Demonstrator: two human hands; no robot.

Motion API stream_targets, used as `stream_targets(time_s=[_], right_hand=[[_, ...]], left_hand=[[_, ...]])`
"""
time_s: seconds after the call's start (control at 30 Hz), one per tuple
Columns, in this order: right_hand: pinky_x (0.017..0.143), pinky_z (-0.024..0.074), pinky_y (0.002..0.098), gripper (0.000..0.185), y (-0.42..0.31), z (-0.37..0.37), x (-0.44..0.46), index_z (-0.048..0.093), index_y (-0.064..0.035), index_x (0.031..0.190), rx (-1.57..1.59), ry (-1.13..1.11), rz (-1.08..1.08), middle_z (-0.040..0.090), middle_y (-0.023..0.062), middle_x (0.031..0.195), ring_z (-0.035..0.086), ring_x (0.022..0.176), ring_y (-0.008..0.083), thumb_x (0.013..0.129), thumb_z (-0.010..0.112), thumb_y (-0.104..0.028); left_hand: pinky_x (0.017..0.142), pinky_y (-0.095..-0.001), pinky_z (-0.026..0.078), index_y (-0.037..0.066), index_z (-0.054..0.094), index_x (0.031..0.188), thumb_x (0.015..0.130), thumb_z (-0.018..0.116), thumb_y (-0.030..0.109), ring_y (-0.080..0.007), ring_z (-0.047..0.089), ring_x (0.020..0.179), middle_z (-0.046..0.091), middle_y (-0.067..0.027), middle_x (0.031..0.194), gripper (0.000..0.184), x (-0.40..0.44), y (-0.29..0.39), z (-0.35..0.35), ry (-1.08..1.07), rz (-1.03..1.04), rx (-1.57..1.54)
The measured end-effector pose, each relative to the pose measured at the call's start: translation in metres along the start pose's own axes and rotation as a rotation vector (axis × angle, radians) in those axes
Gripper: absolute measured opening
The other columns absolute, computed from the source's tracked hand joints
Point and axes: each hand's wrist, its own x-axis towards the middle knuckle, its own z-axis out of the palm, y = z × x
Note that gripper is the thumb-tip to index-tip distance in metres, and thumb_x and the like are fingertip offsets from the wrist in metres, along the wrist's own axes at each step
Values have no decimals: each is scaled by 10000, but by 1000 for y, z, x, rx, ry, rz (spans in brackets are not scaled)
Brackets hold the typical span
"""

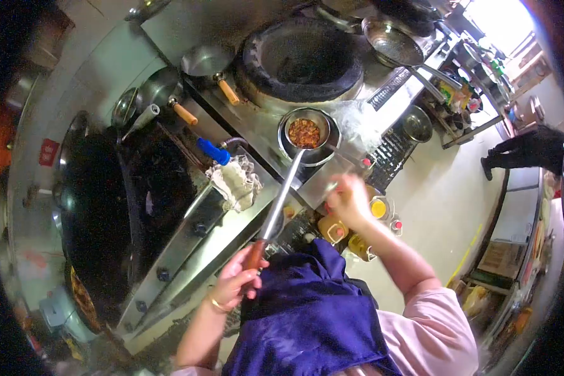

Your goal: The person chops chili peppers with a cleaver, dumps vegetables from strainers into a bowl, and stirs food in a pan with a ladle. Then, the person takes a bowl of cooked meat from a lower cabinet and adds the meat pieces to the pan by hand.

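My left hand is wrapped round the wooden handle of a long metal ladle. The ladle's bowl holds reddish-brown chopped food and sits over a round metal bowl on the steel counter. Close to the counter's front corner, my right hand is blurred by motion, its fingers curled. A small pale, shiny thing shows at its fingertips, too smeared to name. Right beside the bowl lies a crumpled clear plastic bag.
A large wok burner lies behind the bowl. Pans with wooden handles stand at left, near a blue-topped item and a crumpled cloth. Oil jugs stand below my right hand. A dark-clothed person is at far right.
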Motion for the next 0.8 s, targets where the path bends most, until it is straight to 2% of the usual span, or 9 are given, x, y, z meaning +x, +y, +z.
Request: stream_targets(time_s=[0.07,0.13,0.2,0.27,0.37,0.47,0.57,0.67,0.8], right_hand=[[862,446,438,275,43,-10,44,619,-56,995,-212,112,-97,586,183,990,552,966,370,796,640,-246],[873,439,418,306,73,-20,96,630,-59,1022,-298,-295,147,584,175,1047,551,998,321,771,659,-230],[831,457,396,339,112,0,124,625,-62,1075,23,-593,322,608,158,1005,574,941,277,770,650,-207],[670,430,341,305,124,9,133,607,-62,1070,339,-744,384,606,106,901,552,760,203,785,620,-169],[423,371,249,224,132,19,124,576,-43,1031,653,-716,364,580,21,748,497,494,100,816,568,-105],[519,408,236,298,140,30,117,572,4,1103,667,-617,448,591,28,784,536,607,95,816,560,-71],[631,452,246,358,136,31,106,556,24,1165,374,-476,215,594,31,809,560,729,85,810,537,-15],[663,473,266,379,123,23,99,548,37,1183,198,-153,148,613,47,852,567,756,94,806,524,8],[592,458,287,345,126,16,93,572,17,1147,56,-169,212,640,65,796,564,662,113,806,544,-28]], left_hand=[[523,-197,523,65,323,1397,832,655,89,-129,605,700,556,-148,1159,655,-4,11,-15,141,0,94],[647,-260,519,79,421,1310,788,707,104,-165,625,756,602,-129,1081,596,-2,24,-26,353,103,597],[771,-323,516,93,518,1223,744,759,118,-201,645,813,647,-110,1003,537,-1,32,-33,532,199,1115],[756,-342,520,104,584,1153,723,771,146,-221,670,827,685,-112,925,471,3,35,-35,660,252,1174],[756,-338,530,101,614,1127,723,758,169,-259,688,828,694,-137,942,434,5,48,-27,713,273,1239],[764,-333,533,90,623,1128,718,758,173,-267,688,848,689,-148,961,440,5,47,-38,684,334,1175],[767,-337,537,80,640,1116,717,758,189,-266,691,847,692,-150,950,430,2,52,-50,674,303,1226],[773,-347,535,75,640,1122,716,761,197,-275,690,843,696,-150,946,441,0,61,-57,635,288,1202],[763,-357,528,92,649,1066,696,779,191,-277,660,882,670,-106,972,405,2,71,-68,680,384,1238]])
